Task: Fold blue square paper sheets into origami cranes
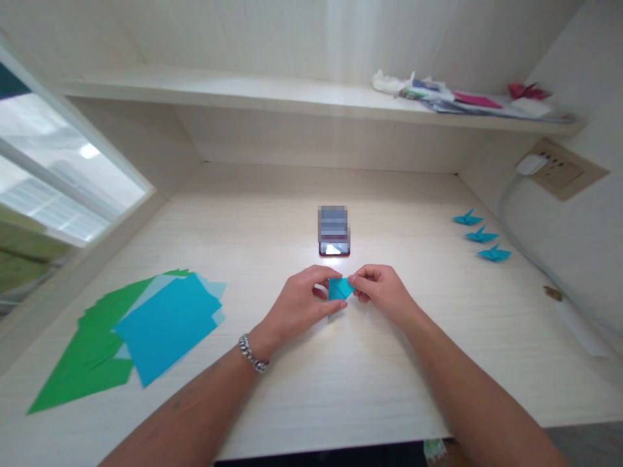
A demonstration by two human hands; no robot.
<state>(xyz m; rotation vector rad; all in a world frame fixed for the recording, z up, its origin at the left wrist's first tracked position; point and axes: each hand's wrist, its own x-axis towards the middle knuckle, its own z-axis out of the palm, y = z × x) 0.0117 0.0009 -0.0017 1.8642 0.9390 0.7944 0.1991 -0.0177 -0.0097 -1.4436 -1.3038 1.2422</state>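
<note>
A small folded piece of blue paper point(339, 290) is held between my two hands, above the middle of the desk. My left hand point(307, 295) grips it from the left, with the thumb along its lower edge and the fingers at its top. At its right corner, the thumb and index finger of my right hand point(377, 288) pinch it. A crease line shows on the paper's face. Three folded blue paper cranes point(481, 235) stand in a row at the right of the desk.
A phone point(333, 231) lies just beyond my hands. Blue sheets point(170, 324) overlap green sheets point(82, 363) at the left. Papers point(462, 100) sit on the shelf point(243, 94) above. A white plug and cable point(516, 240) run down the right wall.
</note>
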